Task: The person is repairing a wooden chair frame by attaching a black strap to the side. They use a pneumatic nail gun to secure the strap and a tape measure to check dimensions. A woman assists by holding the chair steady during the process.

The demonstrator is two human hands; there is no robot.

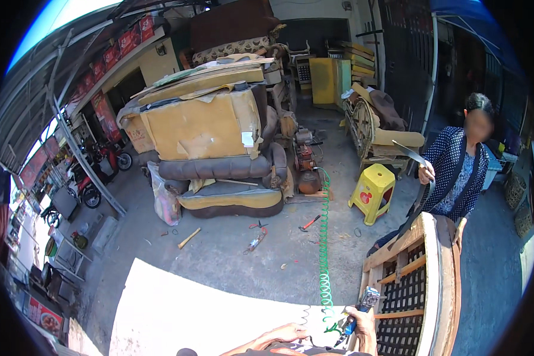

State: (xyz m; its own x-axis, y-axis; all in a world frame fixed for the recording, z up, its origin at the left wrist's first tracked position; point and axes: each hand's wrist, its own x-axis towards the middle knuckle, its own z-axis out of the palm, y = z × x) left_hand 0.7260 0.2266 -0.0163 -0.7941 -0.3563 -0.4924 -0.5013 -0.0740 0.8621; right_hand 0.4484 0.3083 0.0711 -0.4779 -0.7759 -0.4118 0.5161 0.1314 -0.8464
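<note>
My right hand (363,321) is closed round a blue air stapler (371,298) with a metal-coloured head, held beside a wooden sofa frame (410,262) at the lower right. A green coiled air hose (324,249) runs up the floor from near the tool. My left hand (289,331) is low in front of my body, a little left of the stapler; its fingertips are too small and partly hidden to read. Dark webbing (402,301) is woven across the frame. Behind it, another person (457,166) holds a long, dark, curved strip (410,155).
An old stripped sofa (225,204) stands ahead, another piled on it. The hose reaches an air compressor (307,166). A yellow stool (372,194) stands right of it. On the floor lie a wooden-handled tool (189,238), a red-handled hammer (309,223) and pliers (257,225).
</note>
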